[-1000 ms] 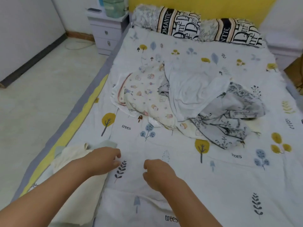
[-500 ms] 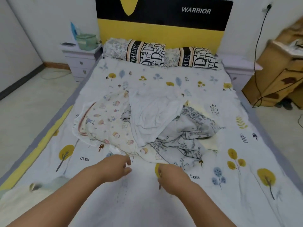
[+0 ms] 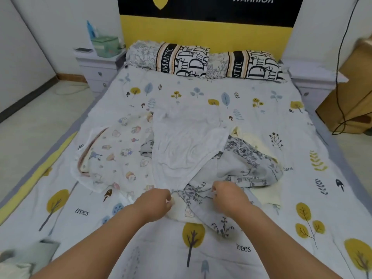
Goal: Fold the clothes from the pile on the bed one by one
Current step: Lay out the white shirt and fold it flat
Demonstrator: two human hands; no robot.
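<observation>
Bedroom, bed [image 3: 201, 248] under tree-print sheet. Clothes pile [image 3: 181, 154] mid-bed, below pillows [image 3: 203, 61]. Left hand [image 3: 155, 202] and right hand [image 3: 229, 196] at pile's near edge, fingers curled, pinching grey floral garment [image 3: 241, 164], likely to draw it clear for folding. Finished pieces [image 3: 26, 256] left of pile.

At the head of the bed you see two pillows, the left pillow [image 3: 169, 58] and the right pillow [image 3: 246, 65], lying side by side against a yellow and black headboard [image 3: 205, 27] lettered "WARRIOR". To your left a white nightstand [image 3: 96, 66] carries a pale green box [image 3: 105, 46], a blue bottle [image 3: 90, 30] behind it and a flat dark device [image 3: 83, 50] near its front edge. On your right stands a second nightstand [image 3: 314, 77], with a brown wooden cabinet [image 3: 354, 97] past it and a black cable [image 3: 342, 63] hanging down in front of the cabinet.
</observation>
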